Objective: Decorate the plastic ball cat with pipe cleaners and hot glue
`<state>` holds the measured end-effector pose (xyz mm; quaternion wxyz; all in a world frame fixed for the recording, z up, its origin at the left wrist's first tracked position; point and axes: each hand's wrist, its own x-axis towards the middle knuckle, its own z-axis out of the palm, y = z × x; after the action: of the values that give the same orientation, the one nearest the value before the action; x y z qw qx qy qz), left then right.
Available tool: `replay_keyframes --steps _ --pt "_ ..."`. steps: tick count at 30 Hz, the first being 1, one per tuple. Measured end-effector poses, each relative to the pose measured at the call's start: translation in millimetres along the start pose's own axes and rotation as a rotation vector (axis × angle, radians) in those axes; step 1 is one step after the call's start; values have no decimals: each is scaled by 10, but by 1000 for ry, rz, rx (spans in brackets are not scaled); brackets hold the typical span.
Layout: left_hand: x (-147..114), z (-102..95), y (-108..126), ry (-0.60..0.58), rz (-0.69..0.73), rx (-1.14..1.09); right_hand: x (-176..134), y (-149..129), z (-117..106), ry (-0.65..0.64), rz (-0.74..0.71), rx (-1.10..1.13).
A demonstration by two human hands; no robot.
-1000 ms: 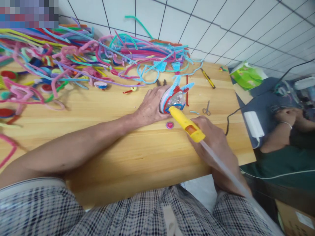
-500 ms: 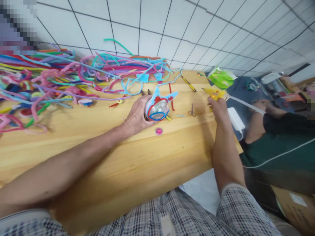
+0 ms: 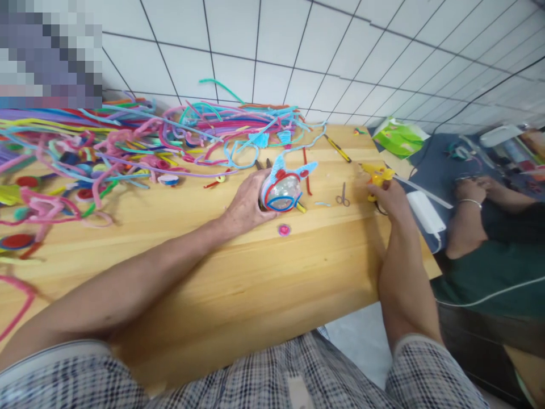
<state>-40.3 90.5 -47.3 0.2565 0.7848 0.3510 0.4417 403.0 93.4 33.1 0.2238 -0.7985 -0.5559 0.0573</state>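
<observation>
My left hand [image 3: 247,199] is wrapped round the side of a clear, rounded craft piece [image 3: 284,187] trimmed with red and blue pipe cleaners and topped by two light-blue ears. Dark tips of something poke out behind that hand; what they belong to is hidden. At the right end of the table, my right hand [image 3: 392,197] is closed on a yellow hot glue gun [image 3: 377,175], its nozzle pointing left. Between the hands lie small scissors [image 3: 343,196] and a red pipe cleaner [image 3: 306,170]. A pink round piece [image 3: 284,230] rests just in front of the craft piece.
Tangled pipe cleaners [image 3: 140,142] cover the back left of the wooden table [image 3: 255,284]. A yellow cutter knife [image 3: 338,149] and a green packet [image 3: 400,137] lie toward the back right. Beside a white adapter [image 3: 426,213], a co-worker's arm [image 3: 468,218] rests at the right.
My right hand has lowered with the glue gun toward the tabletop. The view has swung left, shifting everything rightward. My left hand keeps its hold on the craft piece.
</observation>
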Motion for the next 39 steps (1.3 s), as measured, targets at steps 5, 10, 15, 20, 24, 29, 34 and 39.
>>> replay_keyframes --steps 5,10,15,20,24,29,34,39 --pt "-10 9 -23 5 -15 5 -203 -51 -262 35 184 -107" --pt "-13 5 -54 7 15 2 -554 -303 -251 2 155 -101" --pt "-31 17 -123 20 17 27 -754 -892 -15 -146 -65 -33" --pt "-27 33 -128 23 30 2 -694 -1371 245 -282 -202 -153" --pt "-14 46 -101 28 55 -28 -585 -1565 424 -327 -194 -277" --pt "-4 44 -80 23 24 -8 -480 -1687 564 -380 -150 -419" --pt "10 39 -51 7 10 -17 -509 -1663 537 -347 -147 -406" --pt "-10 -15 34 20 11 -16 -608 -1454 443 -288 -159 -344"
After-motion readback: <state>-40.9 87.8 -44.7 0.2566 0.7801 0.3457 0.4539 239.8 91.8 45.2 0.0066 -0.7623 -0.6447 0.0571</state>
